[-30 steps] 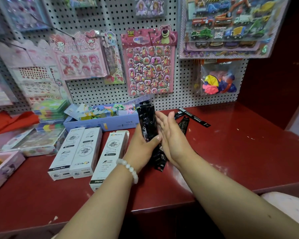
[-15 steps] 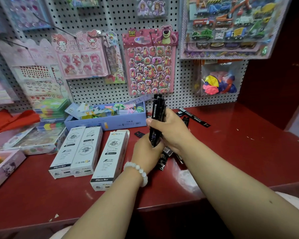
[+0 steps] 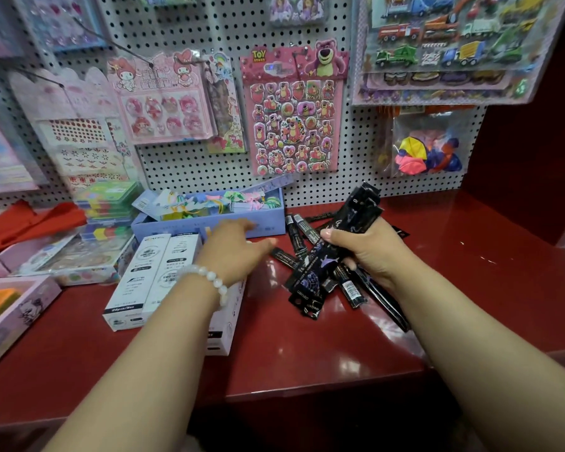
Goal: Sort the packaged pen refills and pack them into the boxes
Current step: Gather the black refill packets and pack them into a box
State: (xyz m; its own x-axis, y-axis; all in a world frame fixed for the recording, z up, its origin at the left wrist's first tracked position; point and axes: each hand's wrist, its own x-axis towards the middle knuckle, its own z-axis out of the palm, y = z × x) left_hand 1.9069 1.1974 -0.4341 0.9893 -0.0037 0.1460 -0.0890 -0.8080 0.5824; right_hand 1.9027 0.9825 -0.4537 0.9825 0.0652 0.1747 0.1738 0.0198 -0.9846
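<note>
My right hand [image 3: 369, 252] grips a bundle of black packaged pen refills [image 3: 359, 210], tilted up to the right above the red counter. More black refill packs [image 3: 307, 288] lie loose under and beside that hand. My left hand [image 3: 232, 252], wearing a white bead bracelet, hovers open and blurred over the white refill boxes. Two white boxes [image 3: 154, 272] lie side by side at the left; a third white box [image 3: 224, 334] is mostly hidden under my left forearm.
A light blue box of colourful items [image 3: 209, 220] stands behind the white boxes. Pink trays [image 3: 17, 308] and stacked stationery fill the left. A pegboard with sticker sheets [image 3: 294, 115] rises at the back. The red counter [image 3: 307, 360] has a front edge near me.
My left hand let go of the refill bundle and swung left over the white boxes. My right hand now holds the bundle alone, tilted further right.
</note>
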